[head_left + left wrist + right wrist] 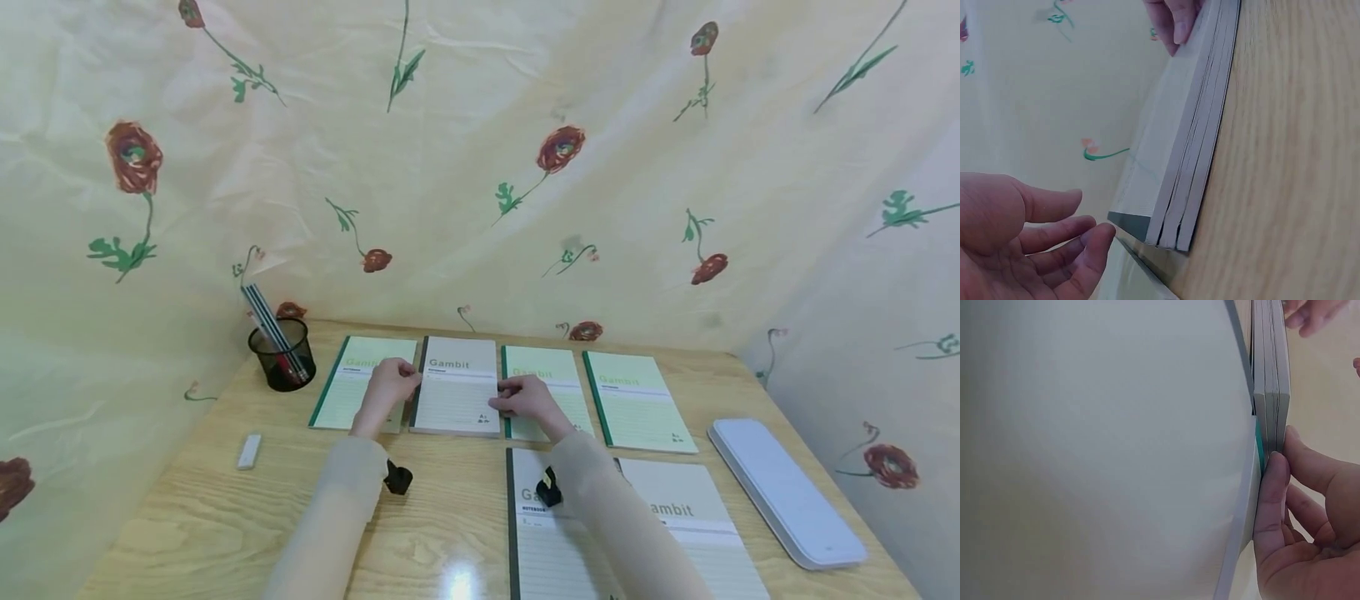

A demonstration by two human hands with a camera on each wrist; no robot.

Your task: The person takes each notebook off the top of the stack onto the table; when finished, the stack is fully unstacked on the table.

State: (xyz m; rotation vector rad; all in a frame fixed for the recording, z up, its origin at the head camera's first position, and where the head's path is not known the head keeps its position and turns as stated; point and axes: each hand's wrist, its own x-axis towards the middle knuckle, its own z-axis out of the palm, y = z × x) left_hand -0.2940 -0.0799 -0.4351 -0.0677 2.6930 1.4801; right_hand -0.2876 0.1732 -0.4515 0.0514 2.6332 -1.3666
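Note:
A stack of grey Gambit notebooks (459, 400) with a dark spine lies in the back row; its layered edges (1188, 156) show in the left wrist view. At the stack's spine side is my left hand (392, 385), fingers loosely bent and fingertips close to the corner; whether they touch is unclear. The thumb stands apart from the stack. My right hand (1316, 512) pinches the opposite edge, thumb by the cover and index finger against the side. Under my hands lie a green notebook (336, 408) on the left and another green notebook (558, 387) on the right.
A third green notebook (637, 400) lies farther right. Two larger grey notebooks (543, 550) (690, 517) lie in front, partly under the right sleeve. A black mesh pen cup (288, 375), a white eraser-like block (249, 451) and a long white case (783, 492) stand around the table.

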